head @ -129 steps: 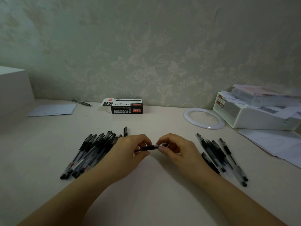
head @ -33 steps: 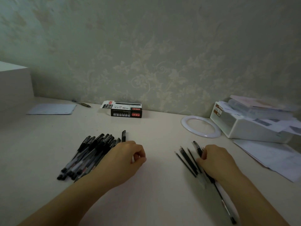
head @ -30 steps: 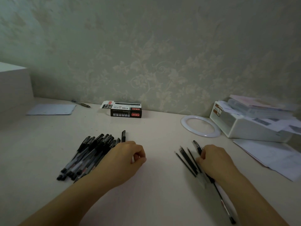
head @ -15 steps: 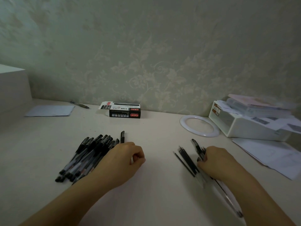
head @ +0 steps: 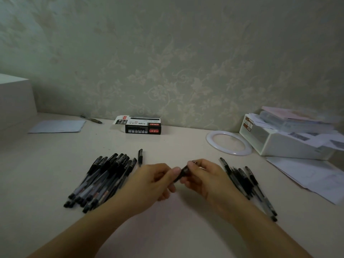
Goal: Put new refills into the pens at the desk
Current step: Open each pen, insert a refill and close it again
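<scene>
Pen in hand: a black pen (head: 183,173), held between both hands above the desk (head: 167,229), well in front of the pen box (head: 142,125).
Left hand (head: 152,185): thumb and curled fingers pinch the pen's near end.
Right hand (head: 208,178): fingertips curled round the pen's far end – the grip hides most of the barrel.
Left pile (head: 101,181): black capped pens fanned on the desk, in front of the box and to its left; roughly a dozen, too overlapped to count exactly.
Lone cap or short pen (head: 140,157): single, directly in front of the box, just beside the left pile.
Right pile (head: 245,183): dark pens and thin refills, in front of the box and well to its right; about six, count unsure.
Pen box: one, flap open on its left end; contents cannot be told.
White bin (head: 290,144): far right of the box, heaped with papers (head: 297,121).
White ring (head: 229,143): one, between box and bin.
Loose sheet (head: 57,126): one, left of the box – a single pen (head: 91,119) lies behind it.
</scene>
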Demonstrator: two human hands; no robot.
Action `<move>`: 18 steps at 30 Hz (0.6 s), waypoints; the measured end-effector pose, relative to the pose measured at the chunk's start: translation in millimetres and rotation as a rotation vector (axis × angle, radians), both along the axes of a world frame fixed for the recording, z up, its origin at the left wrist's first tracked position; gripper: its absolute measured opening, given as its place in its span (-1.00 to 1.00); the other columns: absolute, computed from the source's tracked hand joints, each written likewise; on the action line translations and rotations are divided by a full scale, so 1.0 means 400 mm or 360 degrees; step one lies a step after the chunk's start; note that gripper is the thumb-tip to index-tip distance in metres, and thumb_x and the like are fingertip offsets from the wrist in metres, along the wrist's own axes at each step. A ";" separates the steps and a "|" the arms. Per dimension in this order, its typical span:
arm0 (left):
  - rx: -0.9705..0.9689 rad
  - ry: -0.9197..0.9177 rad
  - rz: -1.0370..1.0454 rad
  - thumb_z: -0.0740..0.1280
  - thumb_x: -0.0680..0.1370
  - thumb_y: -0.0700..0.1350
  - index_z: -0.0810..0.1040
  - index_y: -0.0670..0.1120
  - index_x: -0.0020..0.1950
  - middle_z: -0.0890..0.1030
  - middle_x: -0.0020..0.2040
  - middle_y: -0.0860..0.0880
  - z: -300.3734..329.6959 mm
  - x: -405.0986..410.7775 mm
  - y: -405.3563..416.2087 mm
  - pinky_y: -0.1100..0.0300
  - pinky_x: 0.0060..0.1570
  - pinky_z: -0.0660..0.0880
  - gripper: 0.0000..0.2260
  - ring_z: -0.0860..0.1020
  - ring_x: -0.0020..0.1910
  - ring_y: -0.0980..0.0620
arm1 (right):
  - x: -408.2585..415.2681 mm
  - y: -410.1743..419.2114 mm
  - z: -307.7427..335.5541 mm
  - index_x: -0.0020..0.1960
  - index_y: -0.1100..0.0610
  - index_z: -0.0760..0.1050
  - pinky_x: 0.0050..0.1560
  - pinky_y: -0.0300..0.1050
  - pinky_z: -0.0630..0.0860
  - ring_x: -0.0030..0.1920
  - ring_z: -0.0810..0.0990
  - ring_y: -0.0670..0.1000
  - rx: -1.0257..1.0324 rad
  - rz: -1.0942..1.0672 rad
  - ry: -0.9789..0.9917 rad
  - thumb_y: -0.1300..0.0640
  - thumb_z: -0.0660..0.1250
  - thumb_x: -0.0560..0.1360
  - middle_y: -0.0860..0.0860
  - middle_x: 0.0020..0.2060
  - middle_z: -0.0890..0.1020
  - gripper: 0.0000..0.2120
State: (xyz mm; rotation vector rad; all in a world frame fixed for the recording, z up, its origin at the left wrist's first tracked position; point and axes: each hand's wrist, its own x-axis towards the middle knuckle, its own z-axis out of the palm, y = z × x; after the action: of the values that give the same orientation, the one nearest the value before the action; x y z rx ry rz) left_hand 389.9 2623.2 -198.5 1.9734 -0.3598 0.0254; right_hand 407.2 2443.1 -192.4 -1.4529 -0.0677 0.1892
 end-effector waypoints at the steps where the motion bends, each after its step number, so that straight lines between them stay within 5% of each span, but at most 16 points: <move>1: 0.0002 0.0016 -0.0018 0.25 0.54 0.14 0.60 -0.04 -0.12 0.66 -0.26 -0.03 -0.001 -0.001 -0.001 0.17 -0.30 0.59 -0.72 0.61 -0.36 0.04 | -0.002 0.008 -0.009 0.02 0.29 0.53 -0.13 -0.20 0.59 -0.17 0.70 0.06 0.0041 0.0023 -0.0009 0.17 0.29 0.61 0.18 -0.16 0.70 -0.84; 7: 0.0321 -0.0234 0.0046 0.24 0.60 0.00 0.56 0.09 -0.07 0.58 -0.29 0.08 -0.011 0.007 0.005 0.12 -0.19 0.54 -0.88 0.55 -0.29 0.07 | 0.002 0.011 -0.020 -0.06 0.17 0.57 -0.20 -0.19 0.52 -0.30 0.57 -0.03 -0.0185 0.0057 -0.0234 0.16 0.35 0.57 0.08 -0.27 0.65 -0.92; 13: 0.0499 -0.0426 -0.0012 0.17 0.63 0.00 0.45 0.09 -0.17 0.51 -0.35 0.17 -0.015 0.005 0.000 0.32 -0.38 0.32 -0.81 0.43 -0.38 0.17 | -0.007 0.029 -0.030 -0.11 0.17 0.55 -0.26 -0.24 0.51 -0.35 0.55 -0.06 -0.0233 0.0155 -0.0337 0.13 0.36 0.56 0.05 -0.33 0.65 -0.88; 18: 0.0584 -0.0584 0.0048 0.14 0.57 0.19 0.40 0.15 -0.27 0.47 -0.42 0.15 0.001 0.010 0.013 0.32 -0.47 0.27 -0.74 0.39 -0.47 0.15 | -0.007 0.023 -0.019 -0.10 0.21 0.51 -0.22 -0.24 0.50 -0.31 0.55 -0.07 -0.0043 0.0217 -0.0366 0.18 0.32 0.57 0.05 -0.31 0.62 -0.89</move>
State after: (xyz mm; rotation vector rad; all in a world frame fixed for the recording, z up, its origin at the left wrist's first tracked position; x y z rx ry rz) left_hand 394.0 2628.3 -198.2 2.3393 -0.6063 0.3677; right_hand 404.3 2452.2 -200.2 -1.4932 -0.3532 0.1338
